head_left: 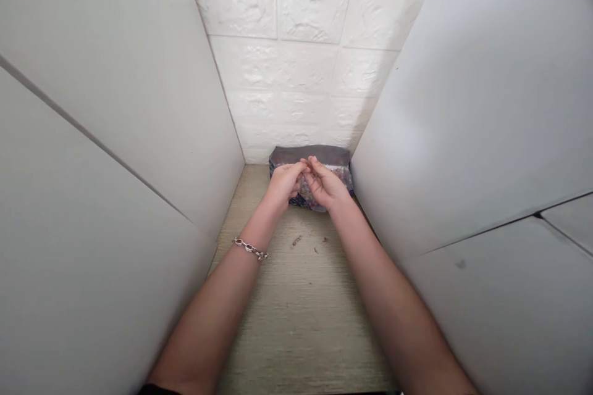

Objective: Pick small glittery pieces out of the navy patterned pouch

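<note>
Both hands meet over a dark patterned box or pouch (pixel 309 153) at the far end of the wooden surface. It is open at the top, and small mixed reddish and pale bits show inside. My left hand (pixel 285 184) has its thumb and fingers pinched together, a chain bracelet on its wrist. Close against it, my right hand (pixel 328 185) is also closed, thumb up and fingers curled. Their fingertips come together, seemingly around something tiny and brownish that I cannot make out. The hands cover part of the container's front.
Several small brown scraps (pixel 296 241) lie on the wooden surface (pixel 306 321) between my forearms. A grey-white panel (pixel 115 105) rises on the left and another panel (pixel 486 105) on the right. White brick-patterned wall (pixel 306 62) closes off the back.
</note>
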The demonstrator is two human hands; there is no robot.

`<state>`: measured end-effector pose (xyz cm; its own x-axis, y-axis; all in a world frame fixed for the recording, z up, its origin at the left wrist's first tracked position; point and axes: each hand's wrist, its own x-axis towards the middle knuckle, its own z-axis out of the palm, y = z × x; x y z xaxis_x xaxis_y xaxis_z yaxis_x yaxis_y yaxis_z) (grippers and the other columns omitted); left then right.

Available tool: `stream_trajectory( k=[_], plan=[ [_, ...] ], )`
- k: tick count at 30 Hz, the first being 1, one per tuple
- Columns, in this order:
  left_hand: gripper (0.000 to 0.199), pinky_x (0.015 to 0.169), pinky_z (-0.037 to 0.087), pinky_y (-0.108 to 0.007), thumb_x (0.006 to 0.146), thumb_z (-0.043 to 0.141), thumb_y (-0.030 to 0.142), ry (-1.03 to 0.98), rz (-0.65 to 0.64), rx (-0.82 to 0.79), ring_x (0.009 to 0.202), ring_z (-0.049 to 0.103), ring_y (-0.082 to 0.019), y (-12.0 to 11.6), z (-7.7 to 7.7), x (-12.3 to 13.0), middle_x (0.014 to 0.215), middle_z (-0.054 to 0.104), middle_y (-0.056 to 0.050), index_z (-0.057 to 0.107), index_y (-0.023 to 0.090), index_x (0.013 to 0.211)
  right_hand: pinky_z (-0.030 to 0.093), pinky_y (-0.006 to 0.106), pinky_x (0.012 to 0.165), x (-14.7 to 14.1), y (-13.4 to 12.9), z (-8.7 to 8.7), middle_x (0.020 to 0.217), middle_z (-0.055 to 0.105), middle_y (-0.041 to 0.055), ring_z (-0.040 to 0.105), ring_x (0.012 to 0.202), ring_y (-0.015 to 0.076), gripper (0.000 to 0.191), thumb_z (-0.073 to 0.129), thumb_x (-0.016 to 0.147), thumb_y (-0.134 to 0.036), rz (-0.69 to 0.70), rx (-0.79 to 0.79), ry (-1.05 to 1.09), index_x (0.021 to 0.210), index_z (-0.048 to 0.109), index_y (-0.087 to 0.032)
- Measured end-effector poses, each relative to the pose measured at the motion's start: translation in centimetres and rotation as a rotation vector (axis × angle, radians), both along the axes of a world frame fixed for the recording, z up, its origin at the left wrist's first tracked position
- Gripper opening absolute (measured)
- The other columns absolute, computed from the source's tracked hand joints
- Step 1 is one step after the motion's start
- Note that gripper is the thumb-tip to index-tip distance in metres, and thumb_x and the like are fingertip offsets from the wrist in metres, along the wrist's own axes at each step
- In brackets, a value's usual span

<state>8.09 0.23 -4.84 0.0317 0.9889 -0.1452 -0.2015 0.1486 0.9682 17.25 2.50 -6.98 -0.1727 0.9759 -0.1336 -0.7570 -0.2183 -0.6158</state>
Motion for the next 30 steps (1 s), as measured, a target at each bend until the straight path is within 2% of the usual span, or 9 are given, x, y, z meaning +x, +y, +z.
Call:
stream_trajectory(
  k=[9,18,30],
  plan=[
    [0.015,0.034,0.007,-0.019,0.064,0.054,0.026,-0.016,0.002,-0.003,0.031,0.018,0.0,-0.04,0.06,-0.01,0.045,0.026,0.008,0.048,0.013,0.06,0.048,0.012,0.072,0.02,0.1,-0.11,0.066,0.062,-0.0019,0.058,0.067,0.0028,0.009,0.054,0.069,-0.011,0.009,0.036,-0.026,0.062,0.059,-0.015],
    [0.016,0.034,0.007,-0.019,0.064,0.055,0.025,-0.026,0.016,-0.005,0.031,0.02,0.0,0.08,-0.24,-0.03,0.046,0.028,0.007,0.045,0.014,0.058,0.048,0.011,0.071,-0.02,0.04,-0.08,0.065,0.061,-0.0023,0.058,0.066,0.0023,0.012,0.053,0.072,-0.013,-0.004,-0.026,0.006,0.062,0.058,-0.016],
    [0.016,0.034,0.007,-0.019,0.064,0.054,0.025,-0.012,0.025,-0.02,0.031,0.019,0.0,-0.05,0.09,0.04,0.045,0.027,0.008,0.044,0.014,0.058,0.048,0.013,0.072,0.03,0.17,-0.35,0.067,0.062,-0.002,0.057,0.067,0.003,0.008,0.054,0.069,-0.012,0.009,0.022,-0.026,0.063,0.059,-0.015]
  ],
)
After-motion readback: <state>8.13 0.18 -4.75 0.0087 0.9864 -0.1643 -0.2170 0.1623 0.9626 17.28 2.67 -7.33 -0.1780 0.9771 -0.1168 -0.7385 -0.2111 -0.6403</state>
